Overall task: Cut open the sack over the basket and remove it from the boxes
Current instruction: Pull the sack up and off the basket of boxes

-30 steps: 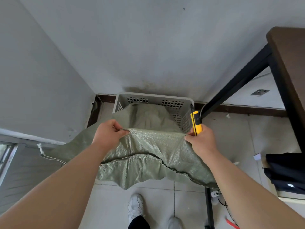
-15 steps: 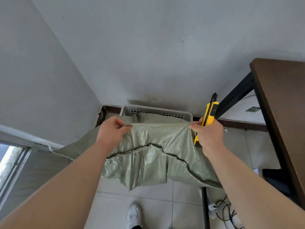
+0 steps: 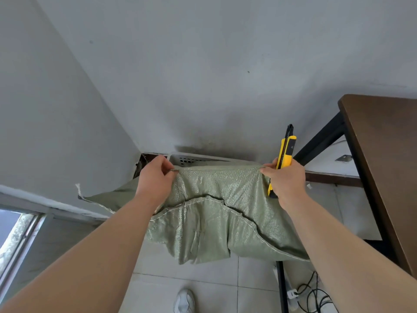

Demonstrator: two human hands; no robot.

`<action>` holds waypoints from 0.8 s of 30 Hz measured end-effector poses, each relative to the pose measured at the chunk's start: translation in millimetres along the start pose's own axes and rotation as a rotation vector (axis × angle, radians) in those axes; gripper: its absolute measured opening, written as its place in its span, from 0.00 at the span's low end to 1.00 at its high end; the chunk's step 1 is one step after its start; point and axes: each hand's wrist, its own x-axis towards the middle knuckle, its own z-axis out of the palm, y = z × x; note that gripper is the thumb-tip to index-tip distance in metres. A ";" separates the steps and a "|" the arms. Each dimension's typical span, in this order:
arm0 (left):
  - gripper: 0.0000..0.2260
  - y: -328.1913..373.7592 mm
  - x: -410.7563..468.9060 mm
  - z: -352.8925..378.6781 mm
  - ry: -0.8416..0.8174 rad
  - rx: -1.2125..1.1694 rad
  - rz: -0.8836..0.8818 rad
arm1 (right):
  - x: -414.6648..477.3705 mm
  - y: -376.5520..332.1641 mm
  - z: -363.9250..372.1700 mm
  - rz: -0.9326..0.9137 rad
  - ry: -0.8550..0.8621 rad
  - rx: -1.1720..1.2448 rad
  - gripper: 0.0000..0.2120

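I am holding the green woven sack [image 3: 216, 199] up by its top edge, stretched between both hands in front of the white basket [image 3: 191, 159], which is showing only its perforated rim behind the fabric, against the wall. My left hand [image 3: 155, 177] is pinching one corner of the sack between thumb and fingers. My right hand [image 3: 285, 177] is pinching the other corner while its fingers are also closing around a yellow utility knife [image 3: 284, 155], which is pointing up. A brown table [image 3: 383, 154] is standing right of the basket.
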 end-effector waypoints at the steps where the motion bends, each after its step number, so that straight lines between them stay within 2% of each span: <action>1: 0.02 -2.1 2.2 0.7 -0.005 0.010 -0.007 | 0.7 1.0 2.0 0.002 -0.008 -0.014 0.15; 5: 0.01 -18.8 7.5 10.8 -0.026 0.059 -0.073 | 1.4 16.7 13.3 0.002 -0.058 -0.094 0.14; 10: 0.02 -25.7 11.8 21.9 0.011 -0.009 -0.131 | 2.5 38.2 15.8 -0.012 -0.081 -0.201 0.12; 14: 0.00 -24.2 18.5 26.3 0.023 -0.030 -0.166 | -3.5 51.9 6.6 0.110 -0.191 -0.254 0.14; 19: 0.04 -25.5 26.5 32.8 0.032 -0.057 -0.219 | -22.2 74.1 0.1 0.232 -0.343 -0.323 0.20; 24: 0.04 -24.7 34.4 35.5 0.053 -0.090 -0.245 | -43.1 109.4 10.6 0.210 -0.268 -0.465 0.20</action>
